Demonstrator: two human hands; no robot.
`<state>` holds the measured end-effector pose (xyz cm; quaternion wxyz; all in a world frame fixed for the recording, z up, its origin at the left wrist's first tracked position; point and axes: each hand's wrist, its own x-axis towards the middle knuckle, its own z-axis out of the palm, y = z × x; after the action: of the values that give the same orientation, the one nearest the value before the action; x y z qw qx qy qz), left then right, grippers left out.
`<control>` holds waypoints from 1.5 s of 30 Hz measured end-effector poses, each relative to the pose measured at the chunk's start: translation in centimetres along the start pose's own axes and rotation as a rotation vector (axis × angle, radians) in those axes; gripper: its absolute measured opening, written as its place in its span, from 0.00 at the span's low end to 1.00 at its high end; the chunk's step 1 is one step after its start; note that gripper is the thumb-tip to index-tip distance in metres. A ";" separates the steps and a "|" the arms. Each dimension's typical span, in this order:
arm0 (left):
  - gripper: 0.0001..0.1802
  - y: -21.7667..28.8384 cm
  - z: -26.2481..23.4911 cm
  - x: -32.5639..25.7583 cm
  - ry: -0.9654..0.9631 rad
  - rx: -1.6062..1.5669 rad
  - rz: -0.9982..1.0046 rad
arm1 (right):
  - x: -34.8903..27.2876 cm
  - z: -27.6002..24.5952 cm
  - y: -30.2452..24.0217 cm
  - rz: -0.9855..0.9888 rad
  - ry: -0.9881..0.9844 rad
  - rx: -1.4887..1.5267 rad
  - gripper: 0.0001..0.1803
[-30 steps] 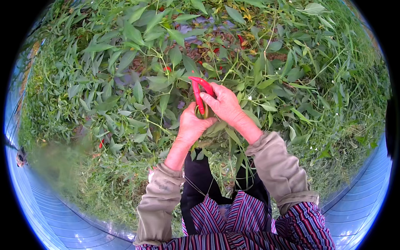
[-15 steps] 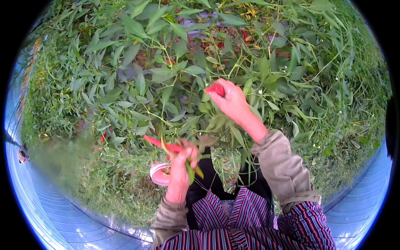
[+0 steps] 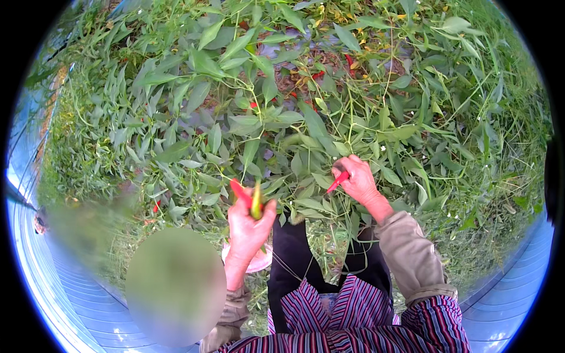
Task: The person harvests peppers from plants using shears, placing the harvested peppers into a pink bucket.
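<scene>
1. Seems, judging by the grips, to be at the step of gathering peppers by hand, with some already in the grasp.
2. Holds a broad red pepper [image 3: 240,192] and a yellow-green pepper [image 3: 256,203] together in the left hand [image 3: 248,227], with fingers curled around and thumb standing up beside. Cannot tell, for the blur, about any more in that palm.
3. Grips a slim red pepper [image 3: 337,182] in the right hand [image 3: 359,183], with fingers closed on it and its free tip slanting down to the left. Cannot tell whether free of the plant or not.
4. Has both hands well apart, over the near edge of the leafy bed [image 3: 318,126].
5. Shows another red pepper [image 3: 350,60] toward the bed's far edge.
6. Shows a pale round container [image 3: 260,259] beside the left wrist, partly hidden.
7. Calls next, presumably, for a secure left grip and a clear path for the right through the leaves.
</scene>
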<state>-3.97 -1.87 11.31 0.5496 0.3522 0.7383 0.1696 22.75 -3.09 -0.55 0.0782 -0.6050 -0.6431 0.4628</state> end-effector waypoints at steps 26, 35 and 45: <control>0.19 0.3 -7.0 12.0 -0.370 0.864 0.547 | -7.0 -1.6 -2.8 0.460 0.268 0.666 0.06; 0.14 -4.0 -18.9 14.1 -0.264 0.215 0.256 | -6.7 -3.2 -5.4 0.315 0.219 0.514 0.05; 0.10 -3.5 -18.9 12.5 -0.071 -0.442 0.015 | 3.0 0.2 -17.4 0.175 -0.020 0.943 0.08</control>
<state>-24.63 7.08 6.81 0.6378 0.2346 0.6607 0.3190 9.56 2.15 10.01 0.2987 -0.5510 -0.3107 0.7146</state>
